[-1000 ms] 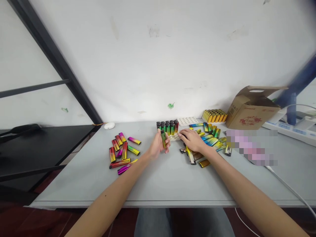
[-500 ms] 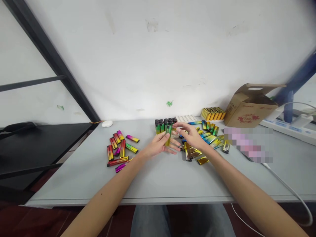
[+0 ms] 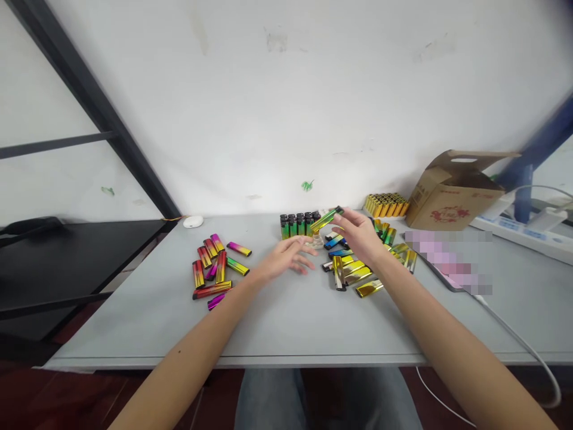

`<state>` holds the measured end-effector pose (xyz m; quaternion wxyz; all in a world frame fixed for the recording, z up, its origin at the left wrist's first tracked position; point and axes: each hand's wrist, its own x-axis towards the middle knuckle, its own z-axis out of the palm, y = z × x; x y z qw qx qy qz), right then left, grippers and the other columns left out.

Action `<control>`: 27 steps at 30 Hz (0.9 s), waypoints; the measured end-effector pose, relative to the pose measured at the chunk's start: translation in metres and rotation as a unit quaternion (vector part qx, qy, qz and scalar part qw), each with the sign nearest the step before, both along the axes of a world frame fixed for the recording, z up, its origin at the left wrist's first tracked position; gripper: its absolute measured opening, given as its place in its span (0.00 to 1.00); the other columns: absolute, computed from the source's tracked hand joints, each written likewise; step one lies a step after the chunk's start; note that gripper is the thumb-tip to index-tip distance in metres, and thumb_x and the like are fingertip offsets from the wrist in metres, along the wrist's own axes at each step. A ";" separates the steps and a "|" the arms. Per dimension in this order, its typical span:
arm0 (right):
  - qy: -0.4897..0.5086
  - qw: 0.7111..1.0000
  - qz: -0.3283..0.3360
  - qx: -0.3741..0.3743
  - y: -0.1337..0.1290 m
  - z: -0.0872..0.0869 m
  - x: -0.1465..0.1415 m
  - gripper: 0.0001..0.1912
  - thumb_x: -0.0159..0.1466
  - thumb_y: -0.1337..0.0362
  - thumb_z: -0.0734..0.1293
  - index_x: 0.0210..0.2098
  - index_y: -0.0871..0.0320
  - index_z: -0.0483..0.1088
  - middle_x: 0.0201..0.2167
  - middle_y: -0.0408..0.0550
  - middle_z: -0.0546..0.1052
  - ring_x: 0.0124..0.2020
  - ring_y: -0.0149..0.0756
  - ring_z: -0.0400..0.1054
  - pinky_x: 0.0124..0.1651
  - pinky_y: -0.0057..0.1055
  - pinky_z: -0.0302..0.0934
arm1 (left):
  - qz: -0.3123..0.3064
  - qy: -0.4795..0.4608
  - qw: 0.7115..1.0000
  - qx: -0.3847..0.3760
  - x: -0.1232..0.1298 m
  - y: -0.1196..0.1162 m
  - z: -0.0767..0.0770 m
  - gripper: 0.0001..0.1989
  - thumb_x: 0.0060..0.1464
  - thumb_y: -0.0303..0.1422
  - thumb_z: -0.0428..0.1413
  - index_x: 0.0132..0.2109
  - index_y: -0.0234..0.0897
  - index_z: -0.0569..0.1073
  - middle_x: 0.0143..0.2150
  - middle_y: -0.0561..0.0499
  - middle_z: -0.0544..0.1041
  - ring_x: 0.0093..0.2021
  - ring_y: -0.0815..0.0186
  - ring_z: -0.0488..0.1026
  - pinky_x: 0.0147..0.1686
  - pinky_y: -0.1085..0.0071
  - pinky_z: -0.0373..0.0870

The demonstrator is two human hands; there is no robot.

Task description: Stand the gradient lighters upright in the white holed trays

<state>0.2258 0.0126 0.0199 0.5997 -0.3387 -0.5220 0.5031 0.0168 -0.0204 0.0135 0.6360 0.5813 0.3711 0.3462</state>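
Between the fingers of my right hand is a green-and-yellow metallic lighter, tilted with its black end up and to the right. My left hand is open and holds nothing, its fingers spread just in front of a white tray. Several green lighters with black tops stand upright in rows in that tray, which the hands partly hide. Under and beside my right hand lies a loose pile of gold, blue and green lighters.
Red, purple and green lighters lie scattered on the left of the grey table. Yellow lighters stand packed at the back right, beside an open cardboard box. A white case, a blurred-out phone with cable and a power strip are also there.
The green-and-yellow lighter has passed from my left hand to my right hand and is now tilted over. My left hand has opened and moved slightly left and down.
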 end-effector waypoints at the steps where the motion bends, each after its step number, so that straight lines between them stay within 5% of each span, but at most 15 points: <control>1: 0.007 1.000 -0.020 -0.001 0.004 -0.001 0.003 0.16 0.51 0.53 0.75 0.36 0.54 0.76 0.37 0.44 0.77 0.39 0.34 0.70 0.43 0.32 0.65 | 0.030 0.000 1.000 0.006 -0.002 0.002 0.001 0.24 0.59 0.49 0.50 0.53 0.35 0.68 0.46 0.39 0.76 0.34 0.62 0.78 0.33 0.66 0.73; 6: -0.053 0.994 -0.091 -0.001 0.019 -0.016 0.006 0.22 0.46 0.53 0.77 0.37 0.57 0.76 0.33 0.45 0.77 0.36 0.37 0.71 0.42 0.36 0.66 | 0.201 -0.011 0.978 0.061 -0.012 0.014 0.001 0.15 0.56 0.41 0.54 0.45 0.36 0.70 0.31 0.51 0.75 0.26 0.69 0.72 0.30 0.70 0.69; 9: -0.109 0.989 -0.097 0.004 0.024 -0.025 0.004 0.26 0.48 0.51 0.76 0.41 0.60 0.75 0.33 0.47 0.77 0.36 0.40 0.73 0.41 0.37 0.67 | 0.256 0.074 0.951 0.159 -0.016 0.017 -0.003 0.10 0.54 0.37 0.55 0.40 0.37 0.71 0.27 0.52 0.73 0.26 0.67 0.71 0.30 0.70 0.68; 15: -0.198 0.976 -0.089 -0.002 0.028 -0.035 0.001 0.27 0.51 0.49 0.73 0.42 0.62 0.73 0.34 0.52 0.79 0.38 0.45 0.74 0.41 0.40 0.68 | 0.163 0.231 0.881 0.378 -0.008 0.007 -0.016 0.09 0.54 0.34 0.55 0.41 0.40 0.75 0.40 0.48 0.79 0.42 0.60 0.74 0.46 0.64 0.68; 22: -0.226 0.966 -0.115 0.056 0.029 -0.034 -0.008 0.24 0.53 0.51 0.72 0.43 0.62 0.71 0.35 0.54 0.78 0.39 0.43 0.74 0.42 0.39 0.69 | 0.034 0.345 0.817 0.461 0.002 0.000 -0.028 0.14 0.56 0.33 0.53 0.48 0.37 0.74 0.50 0.43 0.77 0.53 0.55 0.70 0.57 0.57 0.62; 27: -0.279 0.941 -0.173 0.079 0.025 -0.038 -0.014 0.19 0.56 0.58 0.69 0.45 0.60 0.69 0.35 0.52 0.79 0.37 0.42 0.74 0.41 0.38 0.68 | 0.005 0.379 0.791 0.479 -0.001 0.003 -0.030 0.14 0.57 0.32 0.50 0.48 0.38 0.74 0.50 0.43 0.77 0.54 0.55 0.70 0.57 0.56 0.61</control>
